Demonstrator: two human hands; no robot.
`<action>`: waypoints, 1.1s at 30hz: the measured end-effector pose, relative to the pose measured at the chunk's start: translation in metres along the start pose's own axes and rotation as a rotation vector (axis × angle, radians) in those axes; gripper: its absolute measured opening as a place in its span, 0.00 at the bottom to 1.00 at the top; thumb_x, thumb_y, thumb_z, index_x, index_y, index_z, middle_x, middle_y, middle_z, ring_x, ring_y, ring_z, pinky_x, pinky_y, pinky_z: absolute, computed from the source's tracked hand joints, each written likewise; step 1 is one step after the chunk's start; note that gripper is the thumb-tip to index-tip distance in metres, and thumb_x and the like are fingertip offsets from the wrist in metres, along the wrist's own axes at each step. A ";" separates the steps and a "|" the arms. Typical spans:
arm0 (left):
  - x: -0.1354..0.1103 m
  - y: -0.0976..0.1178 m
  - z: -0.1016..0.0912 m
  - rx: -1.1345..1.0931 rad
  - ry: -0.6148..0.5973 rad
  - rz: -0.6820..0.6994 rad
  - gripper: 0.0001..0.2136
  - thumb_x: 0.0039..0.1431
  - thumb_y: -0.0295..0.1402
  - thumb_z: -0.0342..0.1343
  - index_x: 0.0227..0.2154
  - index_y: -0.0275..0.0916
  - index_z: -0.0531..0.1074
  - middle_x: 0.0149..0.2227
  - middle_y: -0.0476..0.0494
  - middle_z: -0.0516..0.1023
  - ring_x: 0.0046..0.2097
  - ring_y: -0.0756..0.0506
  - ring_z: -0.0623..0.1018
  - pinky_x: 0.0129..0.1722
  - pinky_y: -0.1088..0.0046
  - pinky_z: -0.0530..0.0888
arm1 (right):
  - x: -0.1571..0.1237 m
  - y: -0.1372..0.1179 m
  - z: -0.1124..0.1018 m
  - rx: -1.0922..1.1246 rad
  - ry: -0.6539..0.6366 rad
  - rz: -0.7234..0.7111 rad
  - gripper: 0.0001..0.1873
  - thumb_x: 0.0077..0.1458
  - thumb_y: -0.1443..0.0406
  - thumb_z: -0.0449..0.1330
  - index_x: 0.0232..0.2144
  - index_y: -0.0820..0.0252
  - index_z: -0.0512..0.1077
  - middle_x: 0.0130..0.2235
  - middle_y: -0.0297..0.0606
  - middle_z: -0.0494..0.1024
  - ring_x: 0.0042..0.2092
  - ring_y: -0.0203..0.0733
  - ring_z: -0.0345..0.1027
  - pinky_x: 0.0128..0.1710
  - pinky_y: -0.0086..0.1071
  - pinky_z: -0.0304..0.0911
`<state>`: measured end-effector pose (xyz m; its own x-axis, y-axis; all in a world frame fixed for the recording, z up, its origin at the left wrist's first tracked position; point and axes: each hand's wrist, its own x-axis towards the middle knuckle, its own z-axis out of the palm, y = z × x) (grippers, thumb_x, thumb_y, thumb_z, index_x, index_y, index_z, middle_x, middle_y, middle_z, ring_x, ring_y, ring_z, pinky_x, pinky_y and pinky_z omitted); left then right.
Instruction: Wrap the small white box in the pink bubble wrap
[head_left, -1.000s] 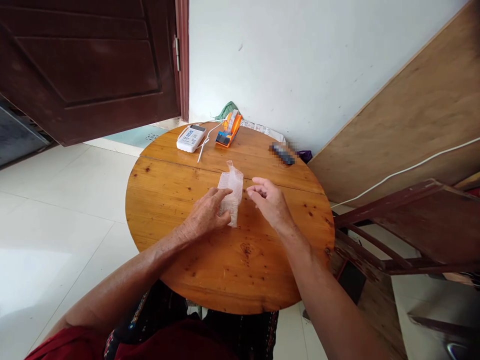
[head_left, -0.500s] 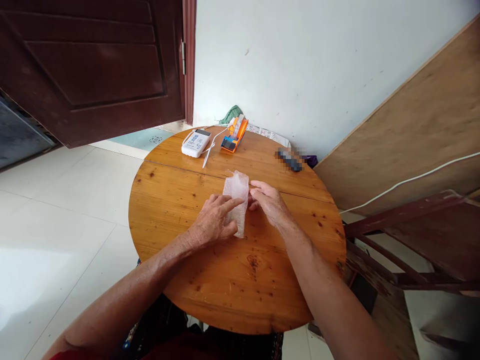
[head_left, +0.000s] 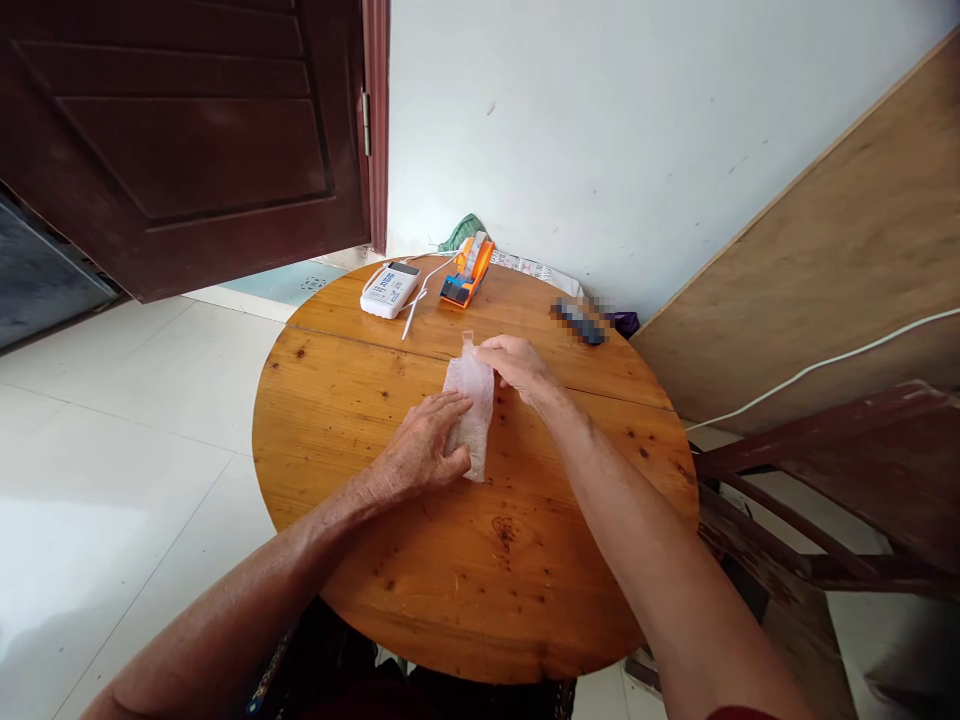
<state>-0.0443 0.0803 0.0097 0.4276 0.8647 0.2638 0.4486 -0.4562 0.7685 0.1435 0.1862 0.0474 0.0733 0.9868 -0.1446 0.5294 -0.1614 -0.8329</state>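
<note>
the left hand (head_left: 427, 440) lies flat on bubble wrap (head_left: 478, 385), right hand (head_left: 521, 368) at its top, grip unclear; tugging could crease it.

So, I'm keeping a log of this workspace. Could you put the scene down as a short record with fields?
Left hand: open, thumb apart, over the left side of the plastic wrap
Right hand: at the wrap's upper right edge; whether it pinches it is unclear
Surface: round wooden table
Far side, left: white box, with a white cord to its right
Far side, middle: orange tape dispenser
Far side, right: dark object, blurred out
</note>
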 end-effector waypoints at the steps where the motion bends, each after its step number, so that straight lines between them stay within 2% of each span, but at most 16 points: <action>1: 0.000 0.001 -0.001 0.008 -0.004 -0.007 0.30 0.52 0.29 0.58 0.61 0.35 0.72 0.66 0.32 0.74 0.69 0.34 0.71 0.70 0.45 0.66 | 0.003 -0.003 0.002 -0.026 -0.012 0.006 0.15 0.50 0.55 0.71 0.25 0.58 0.73 0.21 0.30 0.70 0.24 0.35 0.63 0.20 0.27 0.52; 6: 0.000 0.004 -0.004 0.047 -0.023 -0.013 0.29 0.54 0.30 0.58 0.60 0.34 0.72 0.65 0.30 0.74 0.69 0.33 0.70 0.69 0.45 0.66 | 0.012 -0.014 0.011 0.024 -0.060 0.053 0.20 0.53 0.58 0.67 0.16 0.57 0.67 0.16 0.28 0.64 0.20 0.31 0.54 0.18 0.28 0.43; 10: -0.002 0.006 -0.005 0.102 0.002 -0.012 0.28 0.53 0.31 0.58 0.59 0.32 0.72 0.61 0.29 0.76 0.65 0.32 0.72 0.66 0.46 0.69 | 0.014 -0.014 0.015 0.116 -0.007 0.031 0.17 0.50 0.67 0.65 0.15 0.58 0.65 0.16 0.26 0.61 0.19 0.29 0.52 0.19 0.26 0.44; 12: -0.004 0.007 -0.004 0.139 0.019 -0.013 0.28 0.54 0.33 0.57 0.58 0.30 0.73 0.58 0.29 0.77 0.61 0.31 0.73 0.64 0.46 0.70 | 0.016 -0.010 0.016 0.146 0.018 0.043 0.16 0.50 0.68 0.64 0.15 0.58 0.66 0.15 0.25 0.61 0.18 0.29 0.52 0.18 0.26 0.45; 15: -0.006 0.007 -0.004 0.166 0.026 -0.006 0.26 0.56 0.34 0.56 0.57 0.31 0.73 0.56 0.30 0.76 0.58 0.32 0.73 0.62 0.47 0.71 | 0.016 -0.003 0.015 0.170 0.018 0.059 0.16 0.53 0.65 0.65 0.18 0.57 0.67 0.15 0.27 0.64 0.18 0.31 0.55 0.16 0.26 0.48; 17: -0.006 0.008 -0.004 0.169 0.027 0.000 0.24 0.56 0.34 0.55 0.56 0.34 0.73 0.54 0.32 0.77 0.56 0.33 0.72 0.61 0.47 0.72 | 0.014 -0.001 0.012 0.216 0.003 0.076 0.17 0.56 0.58 0.66 0.21 0.57 0.68 0.17 0.29 0.68 0.19 0.33 0.59 0.16 0.26 0.52; 20: -0.006 0.009 -0.005 0.163 0.028 0.008 0.23 0.56 0.33 0.55 0.55 0.35 0.74 0.52 0.34 0.77 0.54 0.35 0.73 0.60 0.48 0.72 | 0.007 0.000 0.004 0.336 -0.109 0.155 0.23 0.58 0.47 0.65 0.25 0.58 0.71 0.21 0.35 0.75 0.20 0.35 0.66 0.16 0.26 0.59; 22: -0.006 0.009 -0.005 0.160 0.028 0.010 0.22 0.56 0.33 0.55 0.54 0.35 0.74 0.51 0.34 0.77 0.54 0.35 0.73 0.59 0.49 0.72 | -0.002 0.000 -0.001 0.388 -0.200 0.194 0.26 0.57 0.43 0.65 0.27 0.59 0.73 0.24 0.38 0.77 0.22 0.37 0.69 0.17 0.27 0.62; 24: -0.005 0.009 -0.005 0.166 0.025 0.005 0.21 0.56 0.33 0.56 0.53 0.36 0.75 0.51 0.34 0.77 0.54 0.35 0.73 0.60 0.49 0.72 | -0.011 0.002 -0.005 0.394 -0.265 0.167 0.22 0.56 0.47 0.68 0.28 0.61 0.74 0.26 0.40 0.79 0.24 0.37 0.71 0.19 0.26 0.65; 27: -0.006 0.008 -0.005 0.174 0.014 -0.009 0.19 0.57 0.33 0.56 0.51 0.37 0.76 0.51 0.35 0.76 0.54 0.35 0.73 0.61 0.50 0.72 | -0.023 0.006 -0.005 0.377 -0.294 0.093 0.14 0.48 0.59 0.73 0.31 0.61 0.76 0.28 0.38 0.81 0.26 0.36 0.71 0.21 0.26 0.67; 30: -0.006 0.005 -0.005 0.161 0.019 -0.013 0.24 0.56 0.33 0.56 0.57 0.36 0.74 0.52 0.35 0.76 0.55 0.35 0.73 0.60 0.51 0.72 | -0.028 0.010 0.002 0.348 -0.219 0.052 0.10 0.43 0.66 0.71 0.31 0.60 0.76 0.27 0.33 0.80 0.24 0.35 0.69 0.19 0.25 0.63; 33: -0.008 0.005 -0.007 0.169 0.046 0.006 0.29 0.56 0.33 0.57 0.62 0.34 0.69 0.57 0.32 0.73 0.57 0.35 0.72 0.61 0.50 0.71 | -0.029 0.014 0.010 0.352 -0.131 0.007 0.07 0.42 0.67 0.67 0.28 0.59 0.75 0.25 0.30 0.77 0.23 0.34 0.65 0.17 0.25 0.57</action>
<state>-0.0507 0.0727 0.0154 0.3960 0.8689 0.2971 0.5731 -0.4866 0.6594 0.1401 0.1553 0.0348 -0.0446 0.9789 -0.1994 0.2046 -0.1864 -0.9609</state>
